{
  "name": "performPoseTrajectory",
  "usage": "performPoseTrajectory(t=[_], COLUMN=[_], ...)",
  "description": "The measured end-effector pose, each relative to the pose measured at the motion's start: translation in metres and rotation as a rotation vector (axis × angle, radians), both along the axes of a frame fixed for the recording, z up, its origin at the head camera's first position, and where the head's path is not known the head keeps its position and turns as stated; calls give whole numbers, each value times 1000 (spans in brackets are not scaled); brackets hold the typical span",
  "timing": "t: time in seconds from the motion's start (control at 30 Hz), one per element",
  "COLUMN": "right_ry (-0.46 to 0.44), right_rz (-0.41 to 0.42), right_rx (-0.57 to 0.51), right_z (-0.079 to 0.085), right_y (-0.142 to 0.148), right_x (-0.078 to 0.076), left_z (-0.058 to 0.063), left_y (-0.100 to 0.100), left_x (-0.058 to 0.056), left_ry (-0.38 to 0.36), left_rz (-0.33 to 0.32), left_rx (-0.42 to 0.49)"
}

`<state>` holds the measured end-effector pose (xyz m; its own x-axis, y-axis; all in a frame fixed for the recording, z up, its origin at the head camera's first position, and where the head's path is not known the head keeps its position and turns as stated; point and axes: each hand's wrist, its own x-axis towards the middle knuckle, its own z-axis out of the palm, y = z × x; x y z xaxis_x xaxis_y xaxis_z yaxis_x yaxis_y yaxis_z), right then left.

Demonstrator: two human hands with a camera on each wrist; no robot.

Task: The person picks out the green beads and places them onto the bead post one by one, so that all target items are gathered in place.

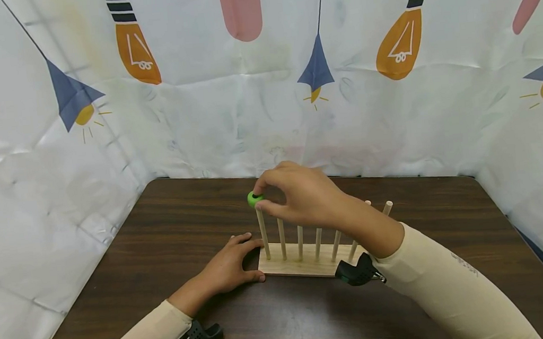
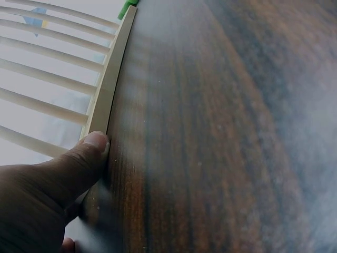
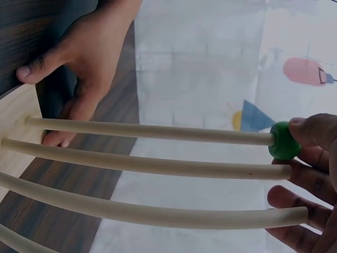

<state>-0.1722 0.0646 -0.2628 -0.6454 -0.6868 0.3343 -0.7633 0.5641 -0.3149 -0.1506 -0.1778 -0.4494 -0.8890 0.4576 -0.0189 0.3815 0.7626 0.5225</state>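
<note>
Right hand (image 1: 297, 196) pinches green bead (image 1: 252, 201), best kept level, atop nine-o'clock peg (image 1: 264, 236); left hand (image 1: 228, 265), spanning wide, grips pegboard (image 1: 281, 267).

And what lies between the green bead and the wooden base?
One wooden peg, running from the base to the bead, as the right wrist view shows.
</note>
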Motion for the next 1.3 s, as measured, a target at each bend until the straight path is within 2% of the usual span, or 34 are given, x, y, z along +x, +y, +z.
performPoseTrajectory(t=[0.33, 0.53, 0.7, 1.0, 1.3], right_ry=[0, -12, -26, -62, 31], right_rz=[-18, -83, -146, -242, -344], right_rx=[62, 97, 102, 35, -51], right_z=[0, 4, 6, 6, 0], right_y=[6, 24, 45, 86, 130], right_x=[1, 5, 6, 10, 20], left_z=[0, 1, 2, 3, 2], left_y=[1, 2, 4, 4, 3], left_x=[-1, -3, -3, -3, -3], left_ry=[16, 26, 10, -3, -4], left_rz=[-35, -62, -39, -20, -19], left_rx=[9, -2, -17, -31, -35])
